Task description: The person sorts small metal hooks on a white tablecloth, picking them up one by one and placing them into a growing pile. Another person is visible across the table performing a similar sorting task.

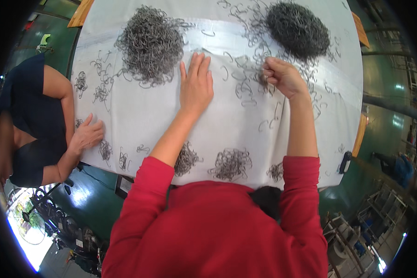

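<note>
A large heap of small dark metal hooks (153, 46) lies on the white-covered table, just left of my left hand (197, 85). That hand rests flat on the cover with its fingers stretched out and nothing in it. My right hand (285, 78) is closed, fingertips pressed together over loosely scattered hooks (248, 88). What it pinches, if anything, is too small to make out. Beyond it sits a second, denser heap of dark hooks (299, 30). Nearer my body are smaller piles, one in the middle (231, 163) and another by my left forearm (186, 159).
At the left edge a co-worker's hand (88, 134) rests on the table beside small piles of hooks (105, 149). A small black object (345, 162) is at the right edge of the table. Wooden pieces (360, 30) jut out past the table's sides.
</note>
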### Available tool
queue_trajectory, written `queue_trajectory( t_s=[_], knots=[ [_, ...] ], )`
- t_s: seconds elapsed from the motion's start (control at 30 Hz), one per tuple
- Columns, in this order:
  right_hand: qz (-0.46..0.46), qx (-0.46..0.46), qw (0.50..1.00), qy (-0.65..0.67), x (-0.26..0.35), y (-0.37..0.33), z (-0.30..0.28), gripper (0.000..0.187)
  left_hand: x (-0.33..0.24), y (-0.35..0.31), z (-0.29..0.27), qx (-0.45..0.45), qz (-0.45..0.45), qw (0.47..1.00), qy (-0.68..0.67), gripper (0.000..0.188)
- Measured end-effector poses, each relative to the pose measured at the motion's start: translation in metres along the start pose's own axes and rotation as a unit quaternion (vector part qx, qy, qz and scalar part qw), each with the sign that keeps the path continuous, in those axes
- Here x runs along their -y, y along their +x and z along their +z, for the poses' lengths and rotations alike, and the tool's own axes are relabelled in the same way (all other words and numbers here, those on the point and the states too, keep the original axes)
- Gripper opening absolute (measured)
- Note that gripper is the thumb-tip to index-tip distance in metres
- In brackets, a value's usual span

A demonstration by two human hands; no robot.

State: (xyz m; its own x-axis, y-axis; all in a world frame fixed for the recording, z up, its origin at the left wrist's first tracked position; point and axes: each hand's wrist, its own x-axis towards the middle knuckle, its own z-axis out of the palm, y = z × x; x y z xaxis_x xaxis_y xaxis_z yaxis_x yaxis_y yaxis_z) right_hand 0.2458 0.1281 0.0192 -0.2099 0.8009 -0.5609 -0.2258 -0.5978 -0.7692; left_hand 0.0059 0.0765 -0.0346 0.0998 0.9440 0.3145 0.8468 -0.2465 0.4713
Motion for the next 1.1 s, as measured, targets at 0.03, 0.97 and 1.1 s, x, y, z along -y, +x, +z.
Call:
queue_trajectory(
  t_s=[0.03,0.97,1.1],
  knots=[
    [0.002,0.029,0.998,0.061,-0.005,-0.015,-0.017,0.014,-0.001,0.001,0.001,-0.001,0.005,1.0,0.0,0.035],
    [-0.385,0.099,0.661,-0.636,-0.164,-0.196,0.064,0.052,0.006,-0.002,0.012,-0.013,0.053,0.997,0.061,0.033],
    [-0.44,0.189,0.604,-0.636,-0.188,-0.18,0.067,0.042,0.003,-0.001,0.012,-0.008,0.046,0.997,0.057,0.033]
  ],
)
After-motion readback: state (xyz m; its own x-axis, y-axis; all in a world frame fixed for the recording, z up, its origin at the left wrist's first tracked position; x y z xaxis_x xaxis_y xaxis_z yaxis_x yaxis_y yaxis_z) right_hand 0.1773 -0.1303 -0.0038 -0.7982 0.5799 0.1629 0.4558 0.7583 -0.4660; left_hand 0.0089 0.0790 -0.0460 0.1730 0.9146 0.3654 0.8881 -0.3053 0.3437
